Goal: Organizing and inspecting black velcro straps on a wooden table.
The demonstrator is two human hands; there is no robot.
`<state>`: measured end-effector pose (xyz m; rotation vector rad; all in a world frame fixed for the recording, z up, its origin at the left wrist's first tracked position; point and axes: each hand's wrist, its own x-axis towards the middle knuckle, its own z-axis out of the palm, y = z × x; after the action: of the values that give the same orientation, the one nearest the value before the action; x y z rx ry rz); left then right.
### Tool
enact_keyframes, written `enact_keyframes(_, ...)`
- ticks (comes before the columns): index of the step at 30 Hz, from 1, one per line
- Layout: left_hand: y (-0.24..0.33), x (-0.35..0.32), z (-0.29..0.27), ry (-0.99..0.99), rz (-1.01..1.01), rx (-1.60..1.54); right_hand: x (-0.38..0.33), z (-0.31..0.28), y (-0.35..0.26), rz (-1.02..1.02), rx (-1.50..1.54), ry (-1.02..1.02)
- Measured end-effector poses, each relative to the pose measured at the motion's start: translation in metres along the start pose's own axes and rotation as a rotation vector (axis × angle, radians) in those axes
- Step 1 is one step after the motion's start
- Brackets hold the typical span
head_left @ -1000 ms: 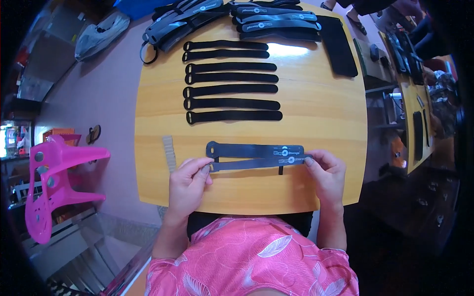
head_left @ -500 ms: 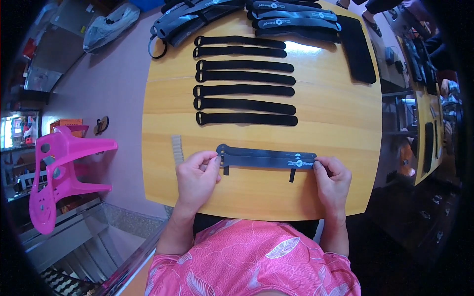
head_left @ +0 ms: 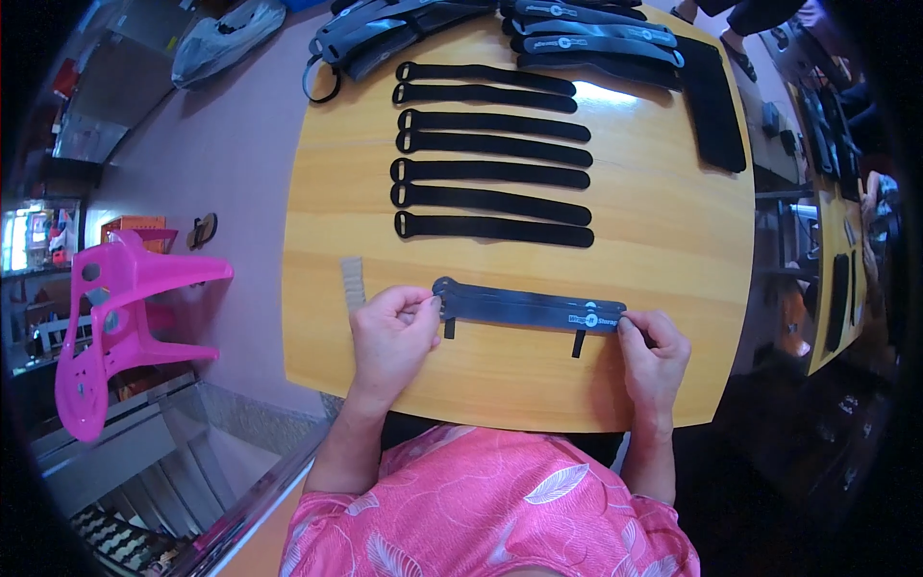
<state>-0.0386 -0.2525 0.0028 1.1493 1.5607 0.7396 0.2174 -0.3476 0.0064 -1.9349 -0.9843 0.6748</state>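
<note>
Over the near half of the tabletop (head_left: 673, 240), a dark grey strap (head_left: 519, 309) stretches left to right, its long axis roughly parallel to the tabletop's near edge and its printed end pointing right. It overlaps a second dark strap (head_left: 505, 292), whose rounded, slotted end points left. The upper strap spans the gap between the hands: the left hand (head_left: 394, 335) pinches its left end, the right hand (head_left: 656, 354) its right tip.

Left hand (head_left: 392, 334) and right hand (head_left: 656, 356) pinching opposite ends of a grey printed strap (head_left: 519, 309) over a wood-grain table (head_left: 673, 231), seven black slotted straps (head_left: 495, 147) in rows beyond, pink plastic stool (head_left: 100, 322) at left
</note>
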Motion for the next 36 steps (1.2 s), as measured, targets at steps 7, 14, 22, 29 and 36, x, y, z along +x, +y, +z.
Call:
enact_keyframes(7, 0.0, 0.003, 0.006, -0.025, 0.036, 0.022, -0.002, -0.005, 0.006, -0.006, -0.015, 0.056)
enact_keyframes(14, -0.002, 0.001, -0.005, 0.02, -0.013, 0.019, 0.0, 0.005, 0.004, -0.106, -0.055, 0.047)
enact_keyframes(22, -0.003, 0.003, -0.001, 0.01, 0.03, 0.049, -0.001, 0.003, 0.0, -0.096, -0.07, 0.028)
enact_keyframes(29, -0.007, 0.0, 0.005, 0.013, 0.084, 0.045, -0.002, 0.003, 0.01, -0.083, -0.006, 0.062)
enact_keyframes(36, -0.003, 0.002, 0.005, -0.014, 0.094, 0.052, -0.002, 0.001, 0.005, -0.109, -0.065, 0.093)
